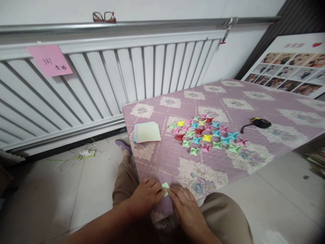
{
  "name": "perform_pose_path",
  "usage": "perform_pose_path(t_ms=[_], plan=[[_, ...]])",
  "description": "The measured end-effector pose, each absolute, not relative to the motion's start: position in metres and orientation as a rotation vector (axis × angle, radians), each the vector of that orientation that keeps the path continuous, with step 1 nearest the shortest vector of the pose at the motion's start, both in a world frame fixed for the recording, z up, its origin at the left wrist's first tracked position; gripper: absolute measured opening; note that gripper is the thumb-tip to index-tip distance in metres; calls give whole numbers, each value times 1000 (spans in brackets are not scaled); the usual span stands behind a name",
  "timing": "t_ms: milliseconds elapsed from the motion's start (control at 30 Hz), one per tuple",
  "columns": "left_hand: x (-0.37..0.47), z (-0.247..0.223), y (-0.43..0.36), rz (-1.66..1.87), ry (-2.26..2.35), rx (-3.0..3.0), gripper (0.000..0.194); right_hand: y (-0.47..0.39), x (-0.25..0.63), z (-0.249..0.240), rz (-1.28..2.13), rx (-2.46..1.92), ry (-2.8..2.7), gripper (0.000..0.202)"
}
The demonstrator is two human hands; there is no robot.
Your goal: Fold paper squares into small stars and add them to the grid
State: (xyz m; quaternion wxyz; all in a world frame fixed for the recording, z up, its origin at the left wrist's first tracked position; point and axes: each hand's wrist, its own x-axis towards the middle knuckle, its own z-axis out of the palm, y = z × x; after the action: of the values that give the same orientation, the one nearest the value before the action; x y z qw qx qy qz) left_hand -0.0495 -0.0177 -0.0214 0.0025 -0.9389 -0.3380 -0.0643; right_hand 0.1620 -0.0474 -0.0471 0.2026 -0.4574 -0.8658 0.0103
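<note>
A small folded piece of light green paper (pixel 165 185) lies at the near corner of the table, between my two hands. My left hand (pixel 148 194) grips its left side, with the fingers curled and the thumb at the paper. From the right, my right hand (pixel 183 202) pinches the same paper with its thumb and fingertips. Part of the paper is hidden under the fingers. Farther up the table stand rows of several small folded paper stars (pixel 200 131) in green, pink, red, yellow and blue. To their left is a stack of square paper sheets (pixel 149 132), cream on top.
A purple flowered cloth covers the table (pixel 162 162). A black coiled cable (pixel 261 123) rests on the right. Behind stands a white radiator (pixel 142 67) bearing a pink note (pixel 50 61). A power strip (pixel 87 154) with cords lies on the floor at left.
</note>
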Motion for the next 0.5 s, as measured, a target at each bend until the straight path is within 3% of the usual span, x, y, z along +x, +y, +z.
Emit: perform_pose_path(t_ms=[500], plan=[[-51,-21,-16,-186,-1068,-2990,29,-47,160,-53,-63,-1336,-2351,29]])
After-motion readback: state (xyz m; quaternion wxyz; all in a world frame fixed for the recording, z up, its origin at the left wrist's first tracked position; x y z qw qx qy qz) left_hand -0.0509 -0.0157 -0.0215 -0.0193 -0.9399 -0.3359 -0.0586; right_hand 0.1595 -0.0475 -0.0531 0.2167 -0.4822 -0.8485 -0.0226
